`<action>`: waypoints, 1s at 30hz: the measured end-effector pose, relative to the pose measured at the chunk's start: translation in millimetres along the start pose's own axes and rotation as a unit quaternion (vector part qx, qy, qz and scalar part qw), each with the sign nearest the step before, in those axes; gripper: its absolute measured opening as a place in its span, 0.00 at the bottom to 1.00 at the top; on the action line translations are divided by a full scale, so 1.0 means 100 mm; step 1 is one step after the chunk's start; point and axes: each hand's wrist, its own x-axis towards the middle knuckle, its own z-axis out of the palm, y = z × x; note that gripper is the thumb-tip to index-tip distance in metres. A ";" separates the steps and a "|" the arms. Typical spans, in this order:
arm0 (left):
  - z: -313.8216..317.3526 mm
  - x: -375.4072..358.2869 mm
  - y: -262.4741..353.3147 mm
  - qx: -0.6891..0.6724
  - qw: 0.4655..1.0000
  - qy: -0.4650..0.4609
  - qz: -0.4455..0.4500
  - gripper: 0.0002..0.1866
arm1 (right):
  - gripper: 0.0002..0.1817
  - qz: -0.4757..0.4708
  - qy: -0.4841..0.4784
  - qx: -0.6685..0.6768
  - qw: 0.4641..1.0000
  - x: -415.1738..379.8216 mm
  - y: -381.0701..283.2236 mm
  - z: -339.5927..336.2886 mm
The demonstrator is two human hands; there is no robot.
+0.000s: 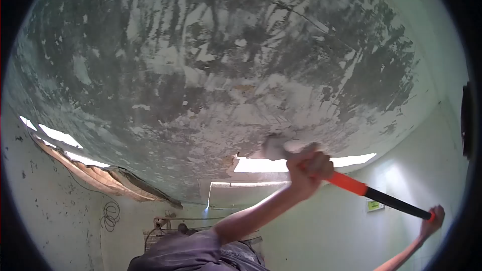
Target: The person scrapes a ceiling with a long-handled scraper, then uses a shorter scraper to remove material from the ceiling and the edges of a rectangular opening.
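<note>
A long-handled tool (351, 184) with an orange and black handle slants across the lower right. My left hand (309, 166) is wrapped round the handle close to its head, fingers closed. At the far end, my right hand (436, 219) grips the butt of the handle. The tool's greyish head (274, 146) is smeared by motion, and its exact shape cannot be made out. It overlaps the lower edge of the scraped ceiling (241, 88), which has patches of grey and flaking white.
Bright openings (261, 164) show along the ceiling's edge. Torn brown material (95, 176) hangs at the left. A coiled wire (111, 214) is on the left wall, and a small box with a yellow-green label (374, 205) on the right wall. A dark object (466, 120) stands at the right edge.
</note>
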 end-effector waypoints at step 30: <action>0.44 0.30 -0.50 -0.067 0.989 -0.031 -0.129 0.22 | 0.10 0.169 -0.011 0.001 0.986 -0.20 -0.38 -1.01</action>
